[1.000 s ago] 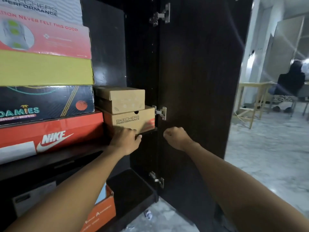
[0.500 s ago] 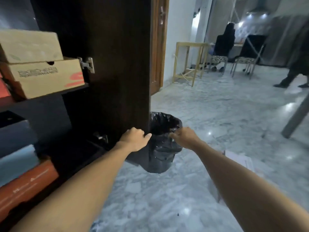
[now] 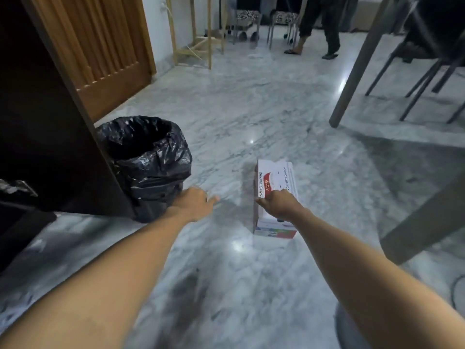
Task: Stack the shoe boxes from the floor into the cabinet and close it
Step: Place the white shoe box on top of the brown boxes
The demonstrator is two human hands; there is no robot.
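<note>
A white Skechers shoe box (image 3: 276, 172) lies on the marble floor, its long side running away from me. My right hand (image 3: 279, 205) hovers over its near end with loosely curled fingers and holds nothing; whether it touches the lid I cannot tell. My left hand (image 3: 196, 202) reaches out about a hand's width left of the box, empty, one finger stretched toward it. The dark brown cabinet door (image 3: 50, 122) stands open at the left, and only a dark corner of the cabinet (image 3: 15, 230) shows beside it.
A bin lined with a black bag (image 3: 148, 162) stands against the door's edge, just left of my left hand. A table leg (image 3: 357, 64) and dark chairs (image 3: 427, 46) are at the right. A person's legs (image 3: 317, 26) stand at the back.
My view has swung from the cabinet shelves right and down to the floor. Both hands left the shelf and now reach toward the white box on the floor.
</note>
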